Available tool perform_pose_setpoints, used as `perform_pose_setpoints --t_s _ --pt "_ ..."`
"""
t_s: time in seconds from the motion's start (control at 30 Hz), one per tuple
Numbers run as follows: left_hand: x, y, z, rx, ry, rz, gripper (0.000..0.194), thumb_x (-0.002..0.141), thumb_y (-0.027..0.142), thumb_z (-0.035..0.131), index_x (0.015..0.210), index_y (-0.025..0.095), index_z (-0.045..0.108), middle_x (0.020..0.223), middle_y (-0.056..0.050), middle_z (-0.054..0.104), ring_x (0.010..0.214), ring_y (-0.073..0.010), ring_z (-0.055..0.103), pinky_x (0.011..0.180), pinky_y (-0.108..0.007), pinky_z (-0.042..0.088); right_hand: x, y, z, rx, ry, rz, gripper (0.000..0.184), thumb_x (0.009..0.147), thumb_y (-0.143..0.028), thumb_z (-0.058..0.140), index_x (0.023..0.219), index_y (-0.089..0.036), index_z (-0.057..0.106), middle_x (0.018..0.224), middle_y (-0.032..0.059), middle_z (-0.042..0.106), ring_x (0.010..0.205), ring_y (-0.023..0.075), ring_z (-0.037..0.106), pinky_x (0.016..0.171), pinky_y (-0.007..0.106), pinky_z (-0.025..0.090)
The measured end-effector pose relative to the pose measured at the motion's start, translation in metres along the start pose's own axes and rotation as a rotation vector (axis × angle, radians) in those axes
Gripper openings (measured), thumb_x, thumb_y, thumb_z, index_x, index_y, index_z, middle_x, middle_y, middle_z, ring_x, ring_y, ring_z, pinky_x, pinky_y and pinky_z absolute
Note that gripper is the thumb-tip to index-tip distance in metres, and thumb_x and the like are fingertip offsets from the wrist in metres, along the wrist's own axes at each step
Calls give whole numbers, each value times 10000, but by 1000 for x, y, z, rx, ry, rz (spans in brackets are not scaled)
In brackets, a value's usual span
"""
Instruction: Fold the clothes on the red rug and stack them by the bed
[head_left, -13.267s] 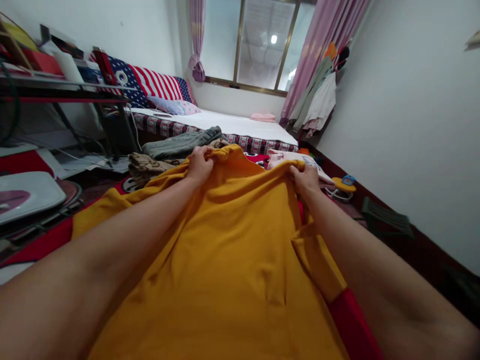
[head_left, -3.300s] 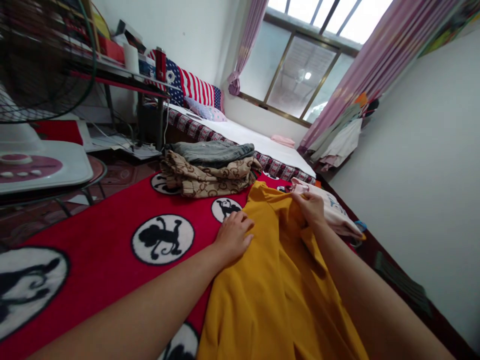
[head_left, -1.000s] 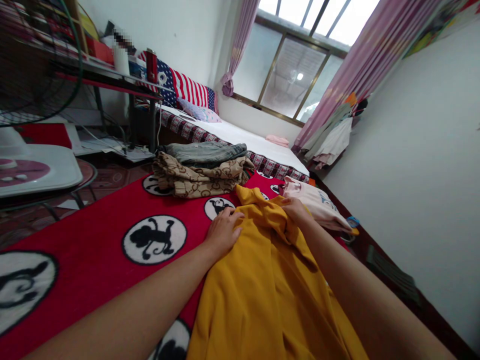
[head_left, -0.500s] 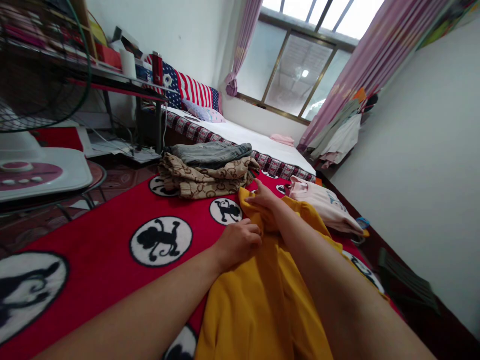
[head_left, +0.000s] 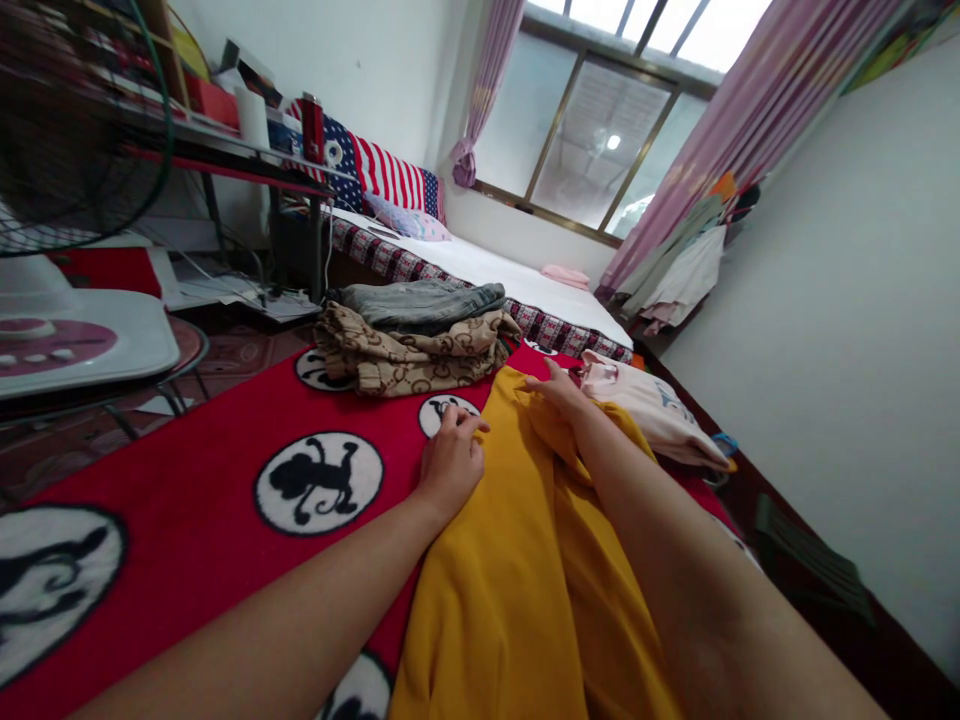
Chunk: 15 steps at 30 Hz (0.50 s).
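Observation:
A mustard-yellow garment (head_left: 495, 580) lies stretched out on a red blanket (head_left: 202, 460) with black-and-white monkey circles. Its kind is not clear; a long fold runs down its middle. My left hand (head_left: 454, 455) rests at the garment's left edge, fingers loosely bent and thumb apart, gripping nothing. Over the far right part of the garment is my right hand (head_left: 559, 392), thumb and forefinger spread, its other fingers partly hidden. Just beyond is a folded pile: patterned brown trousers (head_left: 420, 362) under grey-blue jeans (head_left: 420, 305). A pale pink folded top (head_left: 645, 410) lies to the right.
A fan (head_left: 82, 330) stands at the left on a stool, before a cluttered desk (head_left: 225, 160). Behind the pile is a bed with a white sheet (head_left: 487, 265). Clothes (head_left: 686, 280) hang by the curtain. A dark green slatted object (head_left: 814, 560) sits low at the right.
My left hand has let go of the yellow cloth and moved left and slightly up. My right hand has shifted right, its fingers opening. The garment's far left end now lies flatter.

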<state>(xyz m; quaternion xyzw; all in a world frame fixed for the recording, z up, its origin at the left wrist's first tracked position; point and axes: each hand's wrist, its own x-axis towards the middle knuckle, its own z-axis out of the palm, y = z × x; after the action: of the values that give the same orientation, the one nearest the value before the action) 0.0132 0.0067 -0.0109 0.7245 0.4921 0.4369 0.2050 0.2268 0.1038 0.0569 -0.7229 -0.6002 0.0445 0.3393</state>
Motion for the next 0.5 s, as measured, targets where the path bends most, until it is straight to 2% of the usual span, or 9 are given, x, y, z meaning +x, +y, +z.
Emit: perform_pose_setpoints --t_s 0.07,0.13,0.23,0.3,0.4,0.43,0.5 --pt "-2 0 0 75 -46 63 335 741 7 508 888 200 738 1101 -68 609 1023 -217 566 901 -338 478 -13 5 -3 -39 5 -4 437 749 -217 678 1169 -102 654 1156 157 685 994 227 662 874 311 507" --pt "-4 1 -1 107 -83 123 322 728 3 518 814 210 750 1075 -51 648 1071 -233 541 940 -365 453 -25 15 -15 -71 41 4 316 791 -207 609 1075 -100 699 1092 151 708 986 235 657 904 331 482" --pt "-5 4 -2 117 -127 191 300 747 20 528 784 219 749 1019 -33 694 1055 -234 544 929 -397 439 -39 40 -44 -192 63 21 230 800 -212 559 930 -145 736 907 102 734 877 229 664 816 318 485" --pt "-5 6 -1 112 -149 246 280 758 41 542 808 224 748 1006 -30 707 1042 -230 558 915 -403 437 -50 59 -63 -266 -54 27 179 778 -252 593 826 -155 736 758 66 714 733 199 648 675 269 467" --pt "-6 5 4 92 -199 344 274 787 83 550 916 222 747 1058 -34 712 1047 -225 582 912 -396 445 -69 79 -79 -324 -316 28 173 731 -319 662 696 -155 703 600 17 646 551 140 560 519 231 372" --pt "-7 5 6 86 -222 371 287 795 89 544 956 220 743 1077 -35 713 1045 -222 593 913 -391 449 -75 81 -80 -346 -356 18 167 715 -321 679 674 -159 692 580 2 630 527 126 538 504 227 350" --pt "-7 3 8 75 -263 406 318 798 86 532 1009 213 733 1101 -36 716 1040 -214 612 920 -377 458 -84 80 -82 -389 -347 -2 142 687 -293 697 628 -167 666 549 -19 602 508 110 512 501 223 329"
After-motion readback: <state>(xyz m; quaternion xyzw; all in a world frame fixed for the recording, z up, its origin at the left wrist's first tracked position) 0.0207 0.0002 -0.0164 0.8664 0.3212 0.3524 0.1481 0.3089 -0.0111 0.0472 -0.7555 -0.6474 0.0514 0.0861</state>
